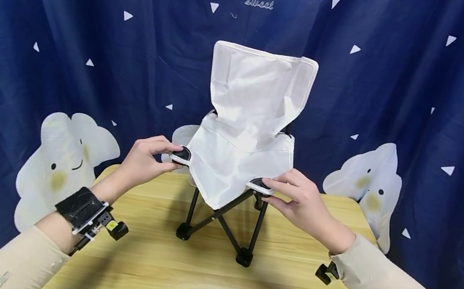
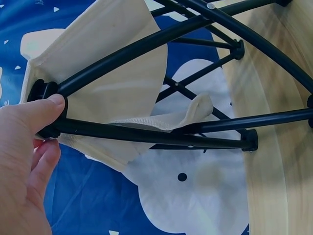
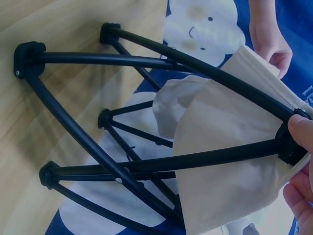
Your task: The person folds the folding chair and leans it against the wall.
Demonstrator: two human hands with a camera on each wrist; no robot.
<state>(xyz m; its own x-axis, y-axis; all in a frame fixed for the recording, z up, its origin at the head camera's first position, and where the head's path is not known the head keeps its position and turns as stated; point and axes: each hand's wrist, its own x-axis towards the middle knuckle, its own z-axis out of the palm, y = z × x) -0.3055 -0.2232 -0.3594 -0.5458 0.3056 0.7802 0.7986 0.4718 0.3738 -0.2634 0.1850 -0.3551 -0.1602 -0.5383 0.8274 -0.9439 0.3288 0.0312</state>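
A small folding chair (image 1: 240,151) with a white fabric seat and back and a black tube frame stands unfolded on the wooden table. My left hand (image 1: 150,159) pinches the seat's front left corner at its black plastic cap. The front right corner is held the same way by my right hand (image 1: 303,200), thumb below and fingers above. In the left wrist view, the left thumb (image 2: 46,108) presses the underside of a black corner joint (image 2: 46,90) where two tubes meet. From the right wrist view, the right thumb (image 3: 301,129) lies on the matching joint (image 3: 289,142).
Black feet (image 1: 244,257) of the frame rest on the wooden table (image 1: 190,286). Behind it hangs a dark blue curtain (image 1: 146,48) with white triangles, lettering and smiling clouds (image 1: 64,157). A camera (image 1: 118,230) is strapped to the left wrist.
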